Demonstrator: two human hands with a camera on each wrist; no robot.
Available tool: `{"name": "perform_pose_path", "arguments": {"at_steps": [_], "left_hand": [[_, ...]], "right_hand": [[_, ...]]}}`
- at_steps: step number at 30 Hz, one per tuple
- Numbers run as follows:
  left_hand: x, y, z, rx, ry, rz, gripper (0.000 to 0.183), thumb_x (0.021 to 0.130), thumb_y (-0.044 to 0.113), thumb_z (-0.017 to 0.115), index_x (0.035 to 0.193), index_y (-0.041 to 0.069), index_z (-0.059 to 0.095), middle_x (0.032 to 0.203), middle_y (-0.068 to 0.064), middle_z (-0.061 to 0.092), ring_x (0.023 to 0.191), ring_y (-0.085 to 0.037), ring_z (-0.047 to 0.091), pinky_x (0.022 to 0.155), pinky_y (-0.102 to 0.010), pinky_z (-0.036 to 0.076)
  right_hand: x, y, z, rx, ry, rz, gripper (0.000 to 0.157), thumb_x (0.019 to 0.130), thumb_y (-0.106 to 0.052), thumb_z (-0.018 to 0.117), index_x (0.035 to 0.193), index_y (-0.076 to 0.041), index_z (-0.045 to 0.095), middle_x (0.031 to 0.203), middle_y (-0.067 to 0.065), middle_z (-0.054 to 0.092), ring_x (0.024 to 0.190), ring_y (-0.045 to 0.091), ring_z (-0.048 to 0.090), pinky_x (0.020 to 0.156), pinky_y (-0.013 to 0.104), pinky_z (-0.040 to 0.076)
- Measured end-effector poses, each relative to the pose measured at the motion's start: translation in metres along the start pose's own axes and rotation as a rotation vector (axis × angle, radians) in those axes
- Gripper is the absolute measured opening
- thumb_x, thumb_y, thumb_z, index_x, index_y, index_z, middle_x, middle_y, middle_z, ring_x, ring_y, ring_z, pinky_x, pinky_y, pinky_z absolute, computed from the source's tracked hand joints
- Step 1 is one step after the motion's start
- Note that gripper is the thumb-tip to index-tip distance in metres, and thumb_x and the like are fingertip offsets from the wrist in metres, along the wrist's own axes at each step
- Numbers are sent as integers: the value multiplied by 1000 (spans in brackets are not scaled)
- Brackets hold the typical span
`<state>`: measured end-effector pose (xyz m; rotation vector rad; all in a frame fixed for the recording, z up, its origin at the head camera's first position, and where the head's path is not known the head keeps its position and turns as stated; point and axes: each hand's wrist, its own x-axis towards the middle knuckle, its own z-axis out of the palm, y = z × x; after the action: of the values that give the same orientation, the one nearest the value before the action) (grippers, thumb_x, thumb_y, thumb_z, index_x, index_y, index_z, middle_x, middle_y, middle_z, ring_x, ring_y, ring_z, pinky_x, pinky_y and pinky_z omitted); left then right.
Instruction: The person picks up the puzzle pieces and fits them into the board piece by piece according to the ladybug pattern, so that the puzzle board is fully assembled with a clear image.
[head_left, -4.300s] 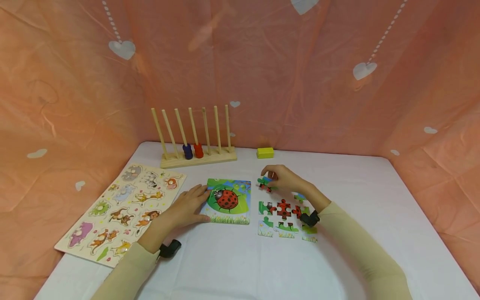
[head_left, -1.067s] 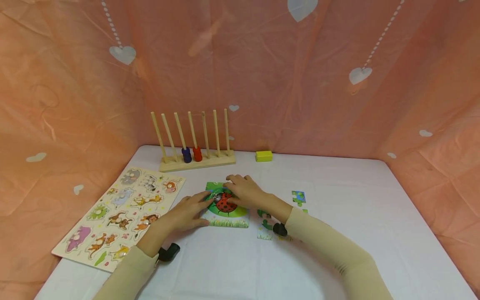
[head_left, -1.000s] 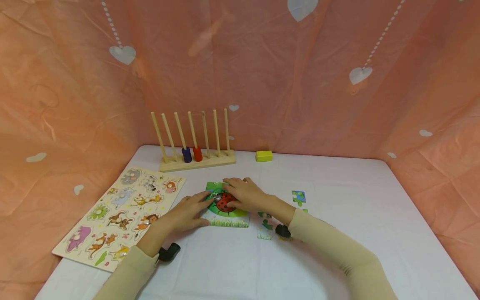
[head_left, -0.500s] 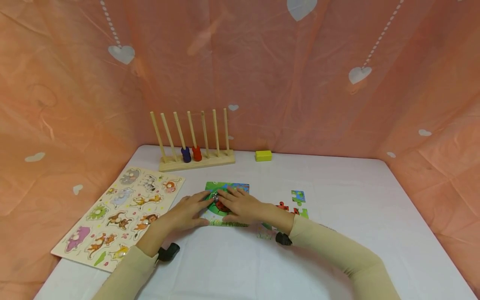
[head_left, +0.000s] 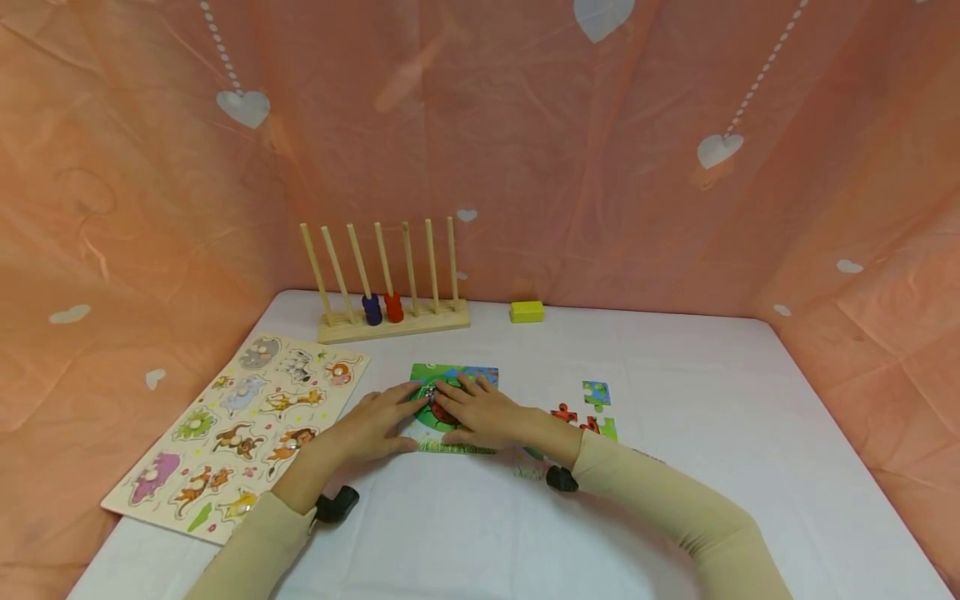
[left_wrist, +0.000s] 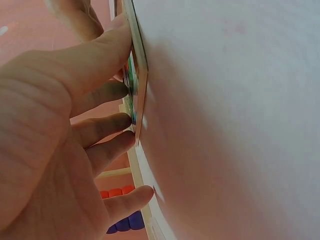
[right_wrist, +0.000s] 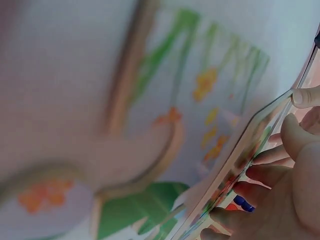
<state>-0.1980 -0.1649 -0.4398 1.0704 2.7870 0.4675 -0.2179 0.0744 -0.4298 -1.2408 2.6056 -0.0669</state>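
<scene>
A square ladybug puzzle board [head_left: 450, 370] lies flat on the white table in the head view, its picture partly covered by both hands. My left hand [head_left: 373, 427] rests at its left side, fingertips on the picture and thumb near the lower left corner. The left wrist view shows these fingertips along the board's wooden edge [left_wrist: 142, 100]. My right hand [head_left: 486, 417] lies over the middle and right of the picture with its fingers extended. In the right wrist view that hand's fingertips touch the board's face, and a loose grass-and-flower puzzle piece [right_wrist: 205, 95] fills the foreground.
Loose puzzle pieces lie right of the board, including a blue-green corner piece [head_left: 597, 392] and a red one [head_left: 564, 412]; my right forearm hides others. An animal peg puzzle [head_left: 258, 400] lies left. Behind stand a wooden peg rack [head_left: 442, 318] and a yellow block [head_left: 527, 312].
My right hand has left the loose pieces, where it held a green-and-red puzzle piece, and moved left onto the ladybug board, where its fingers have flattened. My left hand has stayed at the board.
</scene>
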Motion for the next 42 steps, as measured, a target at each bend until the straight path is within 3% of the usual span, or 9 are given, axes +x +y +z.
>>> {"name": "perform_pose_path", "arguments": {"at_steps": [7,14,18,22,27,34,42], "left_hand": [[-1,0,-1,-7,-4,-7,68,92,31,73,146,-3,47,152,-29,35,138,-44,38,104,-63,36],[-1,1,-2,-6,3,8,68,93,31,72,146,-3,47,152,-29,37,137,-44,40,103,-63,37],[-1,2,-3,-7,2,10,68,92,31,72,145,-3,48,152,-29,36,137,-44,39,102,-63,38],[-2,3,-3,-13,-2,-1,67,92,30,73,144,-3,49,152,-29,36,138,-45,39,103,-64,37],[-1,2,-3,-13,1,-6,66,91,30,74,143,-3,50,152,-29,37,137,-45,39,103,-64,37],[-1,2,-2,-18,6,-7,65,92,31,73,144,-2,50,152,-28,37,138,-44,38,104,-63,36],[-2,2,-2,-17,5,-9,65,92,30,72,144,-2,50,152,-28,37,138,-44,38,105,-63,35]], "right_hand": [[2,3,0,61,-20,-8,73,102,-50,47,158,-8,26,166,10,13,150,40,10,117,58,19],[3,13,-9,328,-66,-30,68,105,-44,47,158,-9,26,166,10,13,151,41,5,118,58,14],[3,21,-14,443,-24,-71,61,106,-36,46,156,-4,30,164,16,19,150,39,14,118,56,19],[-4,31,-17,482,30,-79,59,107,-33,45,154,1,32,162,21,20,150,39,16,118,58,18],[-23,51,-20,505,87,-50,58,105,-29,52,151,3,37,160,25,24,149,43,16,118,59,16],[-67,82,-25,538,168,71,55,98,-20,64,144,5,46,152,30,35,143,46,29,113,62,24],[-111,116,-15,539,237,190,52,90,-4,71,137,9,52,138,28,48,129,44,44,106,60,38]]}}
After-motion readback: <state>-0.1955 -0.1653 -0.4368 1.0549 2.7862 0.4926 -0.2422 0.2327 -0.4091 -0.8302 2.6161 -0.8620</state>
